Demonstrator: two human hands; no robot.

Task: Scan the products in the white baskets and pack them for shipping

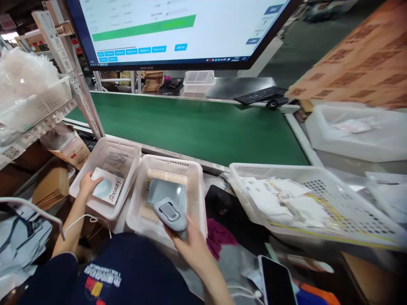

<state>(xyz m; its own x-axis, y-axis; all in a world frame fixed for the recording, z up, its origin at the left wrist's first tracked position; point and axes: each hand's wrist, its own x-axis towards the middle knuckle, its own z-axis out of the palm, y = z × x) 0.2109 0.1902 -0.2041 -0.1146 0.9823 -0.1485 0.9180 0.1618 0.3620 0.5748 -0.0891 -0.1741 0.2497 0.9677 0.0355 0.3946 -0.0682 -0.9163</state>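
Presently the right hand (pixel 190 248) is closed around a grey handheld scanner (pixel 171 214), fingers wrapped under its handle, head tilted over the middle white basket (pixel 193 190). Beneath the scanner's head, inside that basket, lies a flat grey packet (pixel 165 188). Left of this grip, the left hand (pixel 86 183) rests on a white card printed "Beauty" (pixel 110 188) — fingers curled on its near-left edge, card lying in the left white basket (pixel 127 148), which touches the middle one. Right of the scanner, a larger white basket (pixel 318 171) holds loose papers. Beyond both hands runs a green conveyor belt (pixel 197 127); above it, a monitor (pixel 178 29) — green bar lit. A dark phone (pixel 276 281) lies near the right forearm.
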